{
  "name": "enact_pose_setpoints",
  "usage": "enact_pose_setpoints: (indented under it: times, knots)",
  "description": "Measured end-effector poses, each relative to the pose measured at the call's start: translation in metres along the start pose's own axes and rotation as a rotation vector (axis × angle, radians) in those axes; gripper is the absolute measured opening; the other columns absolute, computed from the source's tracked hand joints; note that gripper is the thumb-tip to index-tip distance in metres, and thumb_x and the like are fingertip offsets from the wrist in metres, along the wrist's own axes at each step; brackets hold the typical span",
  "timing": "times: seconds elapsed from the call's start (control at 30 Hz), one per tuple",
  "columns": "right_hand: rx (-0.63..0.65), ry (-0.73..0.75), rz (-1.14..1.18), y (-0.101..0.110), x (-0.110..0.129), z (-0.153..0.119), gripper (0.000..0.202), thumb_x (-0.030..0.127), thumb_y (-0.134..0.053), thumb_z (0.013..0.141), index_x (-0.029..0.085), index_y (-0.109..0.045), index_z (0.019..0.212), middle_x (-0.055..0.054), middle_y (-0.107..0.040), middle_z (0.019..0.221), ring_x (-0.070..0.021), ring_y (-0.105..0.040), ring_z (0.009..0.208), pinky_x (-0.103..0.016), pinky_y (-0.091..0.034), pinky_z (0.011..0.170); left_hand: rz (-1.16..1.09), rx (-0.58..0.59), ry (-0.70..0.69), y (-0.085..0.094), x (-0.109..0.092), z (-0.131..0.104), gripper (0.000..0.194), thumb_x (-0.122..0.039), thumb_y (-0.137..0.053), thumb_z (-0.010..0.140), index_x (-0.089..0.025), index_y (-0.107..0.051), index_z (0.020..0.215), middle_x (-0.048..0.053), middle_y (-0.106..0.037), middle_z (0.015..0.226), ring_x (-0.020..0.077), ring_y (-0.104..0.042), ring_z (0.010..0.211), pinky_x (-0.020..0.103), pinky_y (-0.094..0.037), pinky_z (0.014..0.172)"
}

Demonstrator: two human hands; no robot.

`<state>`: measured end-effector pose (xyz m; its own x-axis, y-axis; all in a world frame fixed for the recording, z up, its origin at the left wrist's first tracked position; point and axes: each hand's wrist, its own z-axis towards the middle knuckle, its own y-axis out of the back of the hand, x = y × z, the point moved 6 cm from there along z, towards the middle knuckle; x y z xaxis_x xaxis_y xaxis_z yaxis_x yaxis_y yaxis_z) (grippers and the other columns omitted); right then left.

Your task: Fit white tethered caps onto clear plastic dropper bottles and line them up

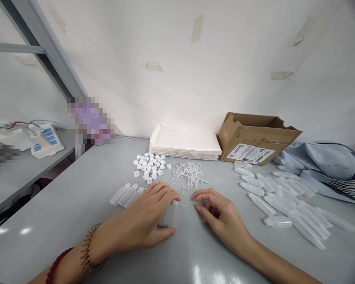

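Note:
My left hand (154,213) is closed around a few translucent plastic bottles (169,216) on the grey table, its thumb on their near side; the palm hides part of them. A thin white plastic strap (185,205) curves from the bottle tops to my right hand (219,217), whose bent fingertips hold its other end. Just beyond lies a tangle of white looped straps (189,173). White caps (149,165) form a pile to its left. Several more bottles (127,195) lie side by side at the left hand's far side, partly covered by it.
Loose translucent bottles (286,201) spread over the right side. Behind are stacked white padded envelopes (185,144) and an open cardboard box (254,138). Light blue cloth (325,165) lies at the right. On another table at the left stands a white device with blue buttons (47,140).

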<state>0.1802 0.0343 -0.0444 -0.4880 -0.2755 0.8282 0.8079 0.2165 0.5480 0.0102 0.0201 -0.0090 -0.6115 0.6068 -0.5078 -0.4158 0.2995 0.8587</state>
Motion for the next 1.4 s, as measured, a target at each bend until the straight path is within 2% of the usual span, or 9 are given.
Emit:
enact_pose_setpoints:
  times: [0.1, 0.2, 0.27, 0.37, 0.57, 0.8, 1.07, 1.4]
  knots:
    - [0.051, 0.117, -0.104, -0.003, 0.008, -0.004, 0.021, 0.017, -0.048, 0.089, 0.020, -0.059, 0.106, -0.008, -0.060, 0.111, -0.0103, -0.055, 0.056, -0.028, -0.052, 0.058, 0.000, 0.005, 0.003, 0.000, 0.001, 0.000, 0.046, -0.019, -0.067, 0.076, -0.022, -0.045, 0.117, 0.006, -0.053, 0.116, 0.0253, -0.043, 0.113, 0.042, -0.038, 0.098]
    - [0.181, 0.305, -0.287, -0.014, 0.020, -0.011, 0.036, 0.016, -0.041, 0.092, 0.018, -0.048, 0.127, -0.013, -0.052, 0.127, -0.0183, -0.064, 0.082, -0.036, -0.056, 0.071, 0.011, 0.015, -0.002, -0.001, 0.002, -0.001, 0.045, -0.021, -0.066, 0.078, -0.022, -0.046, 0.118, 0.006, -0.054, 0.118, 0.0256, -0.043, 0.114, 0.042, -0.037, 0.100]
    - [0.260, 0.395, -0.394, -0.021, 0.026, -0.016, 0.038, 0.016, -0.037, 0.094, 0.015, -0.044, 0.131, -0.016, -0.048, 0.133, -0.0242, -0.061, 0.103, -0.039, -0.056, 0.079, 0.017, 0.012, -0.003, -0.002, 0.002, -0.001, 0.044, -0.022, -0.065, 0.078, -0.022, -0.046, 0.118, 0.006, -0.054, 0.118, 0.0254, -0.043, 0.114, 0.041, -0.038, 0.100]
    - [0.324, 0.444, -0.449, -0.026, 0.031, -0.019, 0.039, 0.018, -0.037, 0.095, 0.011, -0.041, 0.133, -0.017, -0.047, 0.136, -0.0255, -0.057, 0.114, -0.039, -0.055, 0.086, 0.026, -0.018, -0.004, -0.003, 0.003, -0.001, 0.047, -0.020, -0.065, 0.078, -0.022, -0.043, 0.120, 0.005, -0.053, 0.119, 0.0249, -0.042, 0.115, 0.041, -0.037, 0.101]
    - [0.342, 0.444, -0.482, -0.026, 0.032, -0.018, 0.041, 0.017, -0.037, 0.094, 0.012, -0.036, 0.135, -0.016, -0.047, 0.139, -0.0236, -0.057, 0.115, -0.039, -0.055, 0.088, 0.041, -0.045, 0.043, -0.005, 0.009, -0.001, 0.049, -0.016, -0.064, 0.077, -0.024, -0.040, 0.120, 0.005, -0.051, 0.119, 0.0251, -0.041, 0.115, 0.041, -0.038, 0.098]
    - [0.341, 0.438, -0.491, -0.027, 0.032, -0.017, 0.039, 0.018, -0.037, 0.094, 0.011, -0.041, 0.132, -0.016, -0.047, 0.139, -0.0236, -0.057, 0.116, -0.038, -0.054, 0.090, 0.062, -0.068, 0.006, -0.008, 0.008, -0.003, 0.056, -0.020, -0.069, 0.077, -0.024, -0.037, 0.123, 0.004, -0.051, 0.120, 0.0249, -0.040, 0.115, 0.041, -0.037, 0.100]
    - [0.343, 0.472, -0.528, -0.030, 0.030, -0.018, 0.044, 0.019, -0.033, 0.096, 0.006, -0.037, 0.138, -0.017, -0.048, 0.139, -0.0231, -0.056, 0.117, -0.036, -0.052, 0.094, 0.101, -0.064, -0.052, -0.006, 0.003, -0.005, 0.047, -0.023, -0.067, 0.081, -0.023, -0.041, 0.120, 0.006, -0.054, 0.119, 0.0265, -0.042, 0.113, 0.044, -0.035, 0.099]
    - [0.329, 0.492, -0.534, -0.029, 0.031, -0.017, 0.041, 0.018, -0.036, 0.095, 0.007, -0.043, 0.134, -0.017, -0.047, 0.140, -0.0234, -0.057, 0.117, -0.037, -0.053, 0.094, 0.077, -0.060, -0.037, -0.002, 0.000, -0.003, 0.042, -0.022, -0.067, 0.080, -0.020, -0.047, 0.117, 0.005, -0.056, 0.114, 0.0247, -0.044, 0.110, 0.040, -0.038, 0.096]
